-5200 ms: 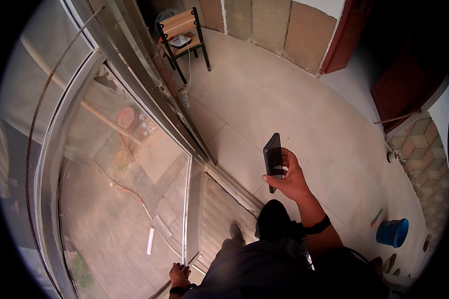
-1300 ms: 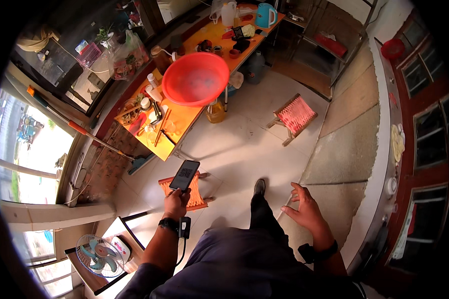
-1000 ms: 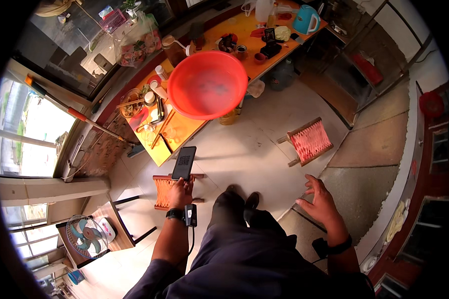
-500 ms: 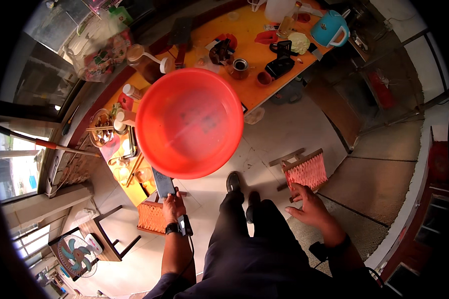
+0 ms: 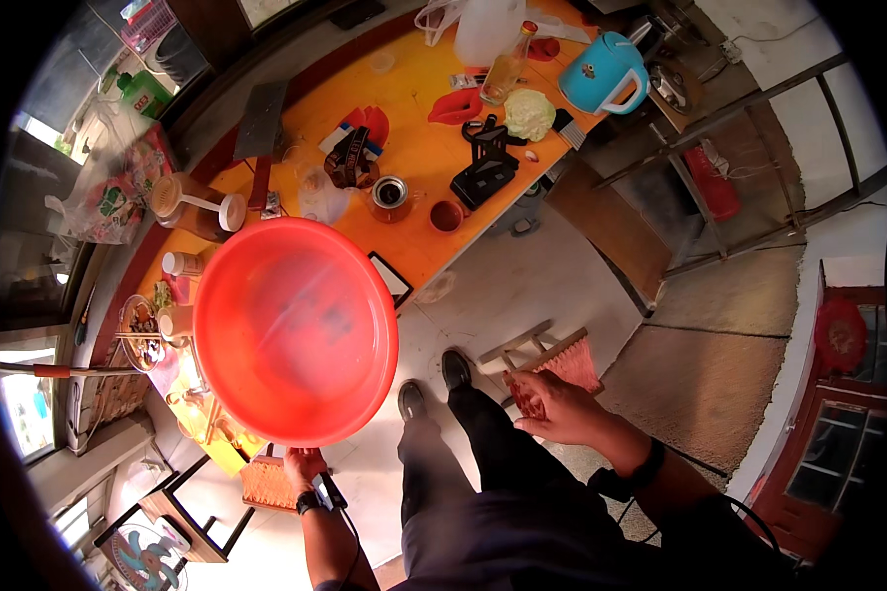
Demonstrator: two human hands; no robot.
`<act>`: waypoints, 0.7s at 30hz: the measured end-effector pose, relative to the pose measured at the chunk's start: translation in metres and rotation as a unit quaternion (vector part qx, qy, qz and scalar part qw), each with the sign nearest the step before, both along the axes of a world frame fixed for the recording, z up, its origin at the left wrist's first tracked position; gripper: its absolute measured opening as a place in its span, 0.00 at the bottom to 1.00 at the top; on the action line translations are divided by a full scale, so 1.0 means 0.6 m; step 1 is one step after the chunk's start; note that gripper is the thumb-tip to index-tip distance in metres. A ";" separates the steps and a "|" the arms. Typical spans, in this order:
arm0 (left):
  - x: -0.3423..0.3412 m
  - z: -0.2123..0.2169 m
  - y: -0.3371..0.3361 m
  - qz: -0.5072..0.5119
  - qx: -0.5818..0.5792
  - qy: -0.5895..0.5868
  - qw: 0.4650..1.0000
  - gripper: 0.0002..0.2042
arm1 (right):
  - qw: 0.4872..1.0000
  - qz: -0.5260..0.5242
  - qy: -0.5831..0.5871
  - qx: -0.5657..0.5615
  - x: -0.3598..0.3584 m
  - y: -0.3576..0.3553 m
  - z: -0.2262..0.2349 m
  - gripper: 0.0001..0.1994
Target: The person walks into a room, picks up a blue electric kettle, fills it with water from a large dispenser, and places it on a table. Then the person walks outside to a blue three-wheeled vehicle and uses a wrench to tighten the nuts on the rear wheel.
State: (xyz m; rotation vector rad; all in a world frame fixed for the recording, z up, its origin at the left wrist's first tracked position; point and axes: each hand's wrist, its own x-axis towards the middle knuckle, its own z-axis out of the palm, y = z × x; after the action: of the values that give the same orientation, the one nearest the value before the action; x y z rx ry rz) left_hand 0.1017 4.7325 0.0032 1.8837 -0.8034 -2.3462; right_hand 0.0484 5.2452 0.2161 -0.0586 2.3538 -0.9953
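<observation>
Crowded table (image 5: 434, 158); bare floor (image 5: 522, 286) beside stool (image 5: 552, 355)

- Left hand (image 5: 304, 463) sits just under the rim of a big red basin (image 5: 294, 331).
- Right hand (image 5: 547, 406) hangs open, free, near a small woven stool (image 5: 552, 357).
- Orange desk (image 5: 419, 148) lies beyond both hands.

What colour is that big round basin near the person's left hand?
The basin is bright red-orange, a plain plastic with no pattern. It shows best in the head view.
</observation>
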 end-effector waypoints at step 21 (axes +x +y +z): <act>-0.018 0.273 0.234 -0.441 -0.037 -0.118 0.889 0.19 | 0.894 -0.405 0.194 -0.006 -0.474 0.523 0.036 0.43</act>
State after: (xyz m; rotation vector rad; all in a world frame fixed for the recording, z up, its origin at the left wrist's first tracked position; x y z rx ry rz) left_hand 0.0907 4.8727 0.1671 2.0656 -2.1203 -2.3999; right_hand -0.2360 5.5587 0.2378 0.8629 2.7868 -1.4780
